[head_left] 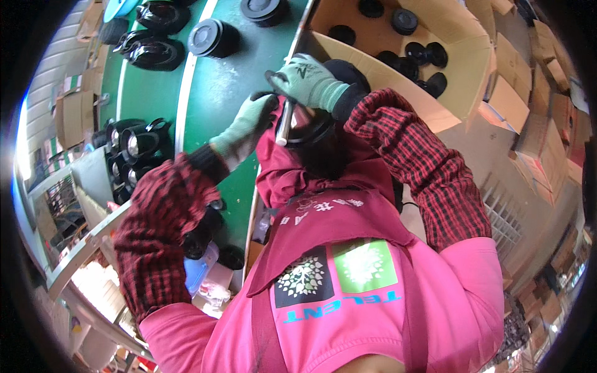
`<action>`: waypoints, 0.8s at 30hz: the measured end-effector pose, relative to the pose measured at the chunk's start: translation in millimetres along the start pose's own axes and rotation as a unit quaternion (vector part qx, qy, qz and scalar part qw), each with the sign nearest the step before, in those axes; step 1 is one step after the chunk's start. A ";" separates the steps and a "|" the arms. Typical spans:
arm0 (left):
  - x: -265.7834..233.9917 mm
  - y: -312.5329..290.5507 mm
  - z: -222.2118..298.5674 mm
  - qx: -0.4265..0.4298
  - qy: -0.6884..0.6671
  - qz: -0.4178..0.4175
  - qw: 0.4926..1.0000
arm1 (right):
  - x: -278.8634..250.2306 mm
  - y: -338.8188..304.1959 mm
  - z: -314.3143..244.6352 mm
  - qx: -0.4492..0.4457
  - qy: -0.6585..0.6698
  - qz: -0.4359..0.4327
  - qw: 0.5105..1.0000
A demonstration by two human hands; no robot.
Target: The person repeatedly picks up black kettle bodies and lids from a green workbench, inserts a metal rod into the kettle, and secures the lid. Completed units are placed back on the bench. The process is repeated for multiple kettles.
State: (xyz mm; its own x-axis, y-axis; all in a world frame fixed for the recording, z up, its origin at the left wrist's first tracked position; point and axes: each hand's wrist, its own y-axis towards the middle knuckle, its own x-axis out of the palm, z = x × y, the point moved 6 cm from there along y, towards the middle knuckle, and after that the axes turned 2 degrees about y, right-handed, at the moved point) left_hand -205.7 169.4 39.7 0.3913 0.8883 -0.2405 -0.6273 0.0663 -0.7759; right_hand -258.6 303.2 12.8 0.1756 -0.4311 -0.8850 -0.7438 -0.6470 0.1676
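Both my hands wear pale green gloves below red-and-black checked sleeves. My right hand (309,81) is closed around the top of a short silvery metal tool (283,127) that points down onto a black round part (314,127) held against my pink apron. My left hand (247,126) grips the left edge of that black part, right beside the tool. Much of the part is hidden behind my hands and the apron folds.
A green conveyor belt (217,93) runs along my left with several black round housings (213,38) on it. An open cardboard box (457,74) ahead holds several black caps (404,20). Stacked cardboard boxes (547,143) stand at the right. A blue bin (198,270) sits low on my left.
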 end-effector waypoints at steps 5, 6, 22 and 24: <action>25.2 -50.1 34.8 -0.043 0.105 -0.220 0.969 | 8.2 19.6 -35.2 0.075 0.022 -0.121 0.990; 24.6 -34.3 25.1 0.003 0.194 -0.125 0.973 | 9.5 21.6 -36.9 0.130 0.065 -0.117 0.982; 32.7 -26.0 37.2 0.377 0.442 -0.098 0.808 | -15.2 -64.1 5.8 0.315 0.352 -0.717 0.513; 32.0 -22.8 32.1 0.412 0.433 -0.105 0.795 | -5.9 -69.0 -11.2 0.249 0.434 -0.731 0.464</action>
State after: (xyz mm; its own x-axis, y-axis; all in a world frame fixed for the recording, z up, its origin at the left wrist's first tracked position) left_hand -200.4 210.8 68.4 0.6385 0.1954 -0.7444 -0.5751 0.7639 -0.2927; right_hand -201.1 343.4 11.3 0.7606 0.0101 0.6491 0.5606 -0.5144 -0.6489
